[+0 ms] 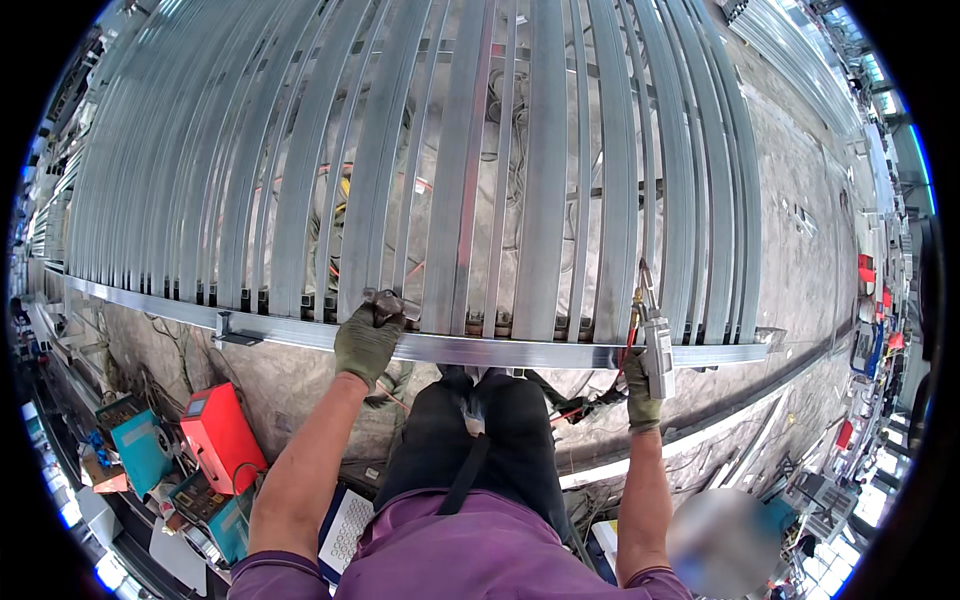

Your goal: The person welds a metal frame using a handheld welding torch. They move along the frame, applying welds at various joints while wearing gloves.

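My left hand [368, 345], in a dark green glove, is closed on a short grey metal piece [400, 304] whose exact kind I cannot make out. It sits over the front rail [450, 348], at the ends of the long silver metal tubes [370, 200]. My right hand [641, 395], gloved alike, grips a grey welding gun [657, 358] in front of the rail. The gun's thin metal nozzle [646, 280] points away from me, above the tube ends at the right. My palm and fingers partly hide its handle.
A small bracket [232, 332] sticks out from the rail at the left. Red [222, 438] and teal [145, 442] machine boxes stand on the floor at lower left. Hoses and cables [515, 150] lie beneath the tubes. More silver profiles [795, 65] lie at far right.
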`<state>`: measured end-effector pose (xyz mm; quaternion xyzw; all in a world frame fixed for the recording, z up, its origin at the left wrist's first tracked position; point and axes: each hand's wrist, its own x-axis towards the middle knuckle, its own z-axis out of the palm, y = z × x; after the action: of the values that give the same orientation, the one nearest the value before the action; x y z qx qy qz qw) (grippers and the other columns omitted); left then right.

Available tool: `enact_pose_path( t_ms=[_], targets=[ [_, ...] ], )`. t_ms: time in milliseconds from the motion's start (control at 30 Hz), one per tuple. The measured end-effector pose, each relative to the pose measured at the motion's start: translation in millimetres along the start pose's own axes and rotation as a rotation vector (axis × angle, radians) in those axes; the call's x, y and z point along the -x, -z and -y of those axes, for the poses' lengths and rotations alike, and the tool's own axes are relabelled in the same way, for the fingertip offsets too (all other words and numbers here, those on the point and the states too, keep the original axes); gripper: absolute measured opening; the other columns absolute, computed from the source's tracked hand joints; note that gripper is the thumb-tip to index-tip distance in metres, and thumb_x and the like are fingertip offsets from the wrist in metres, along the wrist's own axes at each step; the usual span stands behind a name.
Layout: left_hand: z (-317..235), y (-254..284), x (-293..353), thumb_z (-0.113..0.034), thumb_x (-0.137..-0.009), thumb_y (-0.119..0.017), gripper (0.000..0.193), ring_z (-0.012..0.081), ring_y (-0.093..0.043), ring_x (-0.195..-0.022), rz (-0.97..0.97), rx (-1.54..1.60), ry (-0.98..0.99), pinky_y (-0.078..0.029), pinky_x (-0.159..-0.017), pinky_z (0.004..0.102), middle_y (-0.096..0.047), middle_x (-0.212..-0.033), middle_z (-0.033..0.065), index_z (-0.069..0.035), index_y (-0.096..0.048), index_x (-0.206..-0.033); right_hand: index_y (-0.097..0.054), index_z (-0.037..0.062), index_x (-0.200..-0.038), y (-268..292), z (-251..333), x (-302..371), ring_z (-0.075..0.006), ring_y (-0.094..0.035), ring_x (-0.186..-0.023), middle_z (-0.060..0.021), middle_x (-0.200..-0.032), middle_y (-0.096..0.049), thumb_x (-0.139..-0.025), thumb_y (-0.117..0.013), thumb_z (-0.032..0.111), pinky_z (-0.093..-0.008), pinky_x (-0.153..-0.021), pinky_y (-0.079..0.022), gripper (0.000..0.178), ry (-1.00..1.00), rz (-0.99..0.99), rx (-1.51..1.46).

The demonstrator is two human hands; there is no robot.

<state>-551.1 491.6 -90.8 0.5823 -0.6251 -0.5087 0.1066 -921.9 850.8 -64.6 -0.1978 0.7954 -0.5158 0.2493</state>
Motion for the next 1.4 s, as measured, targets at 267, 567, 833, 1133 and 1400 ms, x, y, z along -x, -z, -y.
enact_pose_path(
  t_ms=[267, 567, 833, 1133, 1400],
  targets=[
    [-12, -6, 12, -0.043, -0.097, -0.079, 0.033, 0.0396, -0.074, -0.089, -0.099, -0.283, -0.086, -0.058, -0.083, 0.0463, -0.078, -0.089, 0.0111, -0.013, -0.076, -0.112, -0.075, 0.0082, -0.111, -9, 12, 5, -0.0078, -0.06, -0.088, 0.0051, -0.097, -0.065, -0.104, -0.078, 0.008, -0.0279, -0.077, -0.052, 0.008, -0.043, -0.043, -0.052],
    [-33, -10, 25, -0.038, -0.096, -0.08, 0.031, 0.0357, -0.077, -0.092, -0.083, -0.314, -0.048, -0.058, -0.082, 0.0449, -0.079, -0.09, 0.0101, -0.013, -0.075, -0.113, -0.069, 0.005, -0.134, -7, 0, 2, -0.0112, -0.066, -0.095, 0.0012, -0.106, -0.069, -0.101, -0.082, 0.009, -0.0303, -0.089, -0.057, 0.035, -0.069, -0.077, -0.182],
    [-26, -7, 29, -0.039, -0.093, -0.078, 0.028, 0.0397, -0.075, -0.097, -0.123, -0.498, -0.132, -0.06, -0.084, 0.0507, -0.078, -0.107, 0.0132, -0.015, -0.073, -0.109, -0.05, 0.0101, -0.163, -15, -6, -12, -0.0146, -0.067, -0.102, -0.0017, -0.121, -0.067, -0.103, -0.078, 0.014, -0.0363, -0.093, -0.062, 0.066, -0.022, -0.055, -0.116],
    [-46, -7, 26, -0.046, -0.097, -0.072, 0.033, 0.0391, -0.076, -0.102, -0.034, -0.39, -0.058, -0.06, -0.088, 0.0523, -0.081, -0.107, 0.0128, -0.018, -0.074, -0.116, -0.06, 0.0066, -0.156, -11, -40, -7, -0.0113, -0.066, -0.104, -0.0002, -0.117, -0.067, -0.109, -0.073, 0.021, -0.0344, -0.09, -0.059, 0.051, 0.05, -0.06, -0.039],
    [-34, -14, 45, -0.037, -0.093, -0.079, 0.031, 0.0317, -0.077, -0.104, -0.211, -0.216, 0.108, -0.059, -0.089, 0.0407, -0.08, -0.108, 0.0109, -0.014, -0.076, -0.113, -0.077, 0.0031, -0.118, -135, 135, -20, -0.0142, -0.071, -0.089, -0.0008, -0.097, -0.073, -0.1, -0.082, 0.017, -0.0373, -0.075, -0.057, 0.024, 0.234, 0.533, 0.101]
  ],
)
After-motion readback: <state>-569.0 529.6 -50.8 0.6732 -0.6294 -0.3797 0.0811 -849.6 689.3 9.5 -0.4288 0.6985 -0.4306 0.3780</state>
